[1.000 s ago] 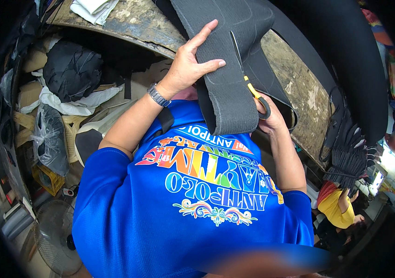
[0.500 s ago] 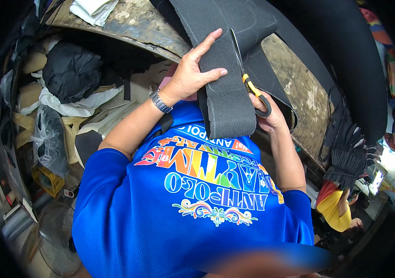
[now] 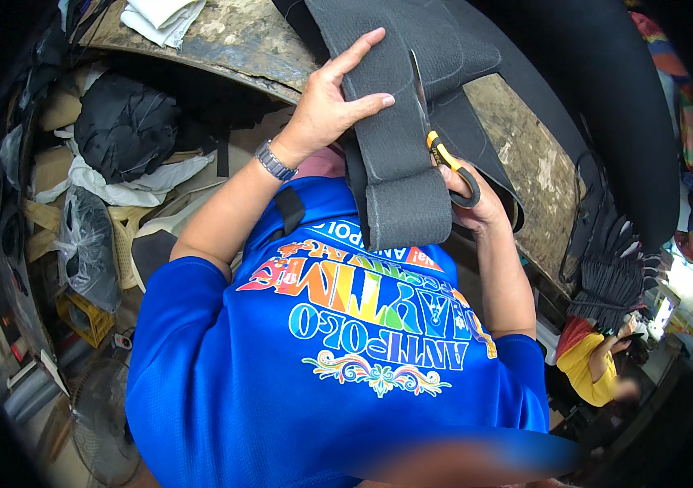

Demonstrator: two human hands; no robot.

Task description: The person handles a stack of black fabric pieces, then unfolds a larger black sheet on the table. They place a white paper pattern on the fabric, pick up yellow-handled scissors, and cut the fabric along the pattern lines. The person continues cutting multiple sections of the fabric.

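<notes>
A pair of scissors [image 3: 434,146] with yellow and black handles is in my right hand [image 3: 476,199], whose fingers are closed around the loops. The blades point away from me along the chalk-marked edge of a dark grey fabric piece [image 3: 399,142]. My left hand [image 3: 326,110] holds this fabric at its left side, thumb and index finger spread on top. Its other fingers are hidden under the cloth. The strip's near end hangs curled over in front of my blue shirt [image 3: 281,390]. More of the fabric spreads over the worn table [image 3: 517,122].
White folded cloth [image 3: 163,18] lies at the table's far left. Below the table edge are a black bundle [image 3: 127,126], a plastic bag [image 3: 86,248], a yellow crate [image 3: 86,317] and a fan [image 3: 102,419]. Black straps [image 3: 606,276] hang at right, near another person in yellow [image 3: 586,370].
My left hand has shifted slightly left and away from me on the fabric. The cloth has moved a little right, and a crease now shows near its curled end. The scissors have barely moved.
</notes>
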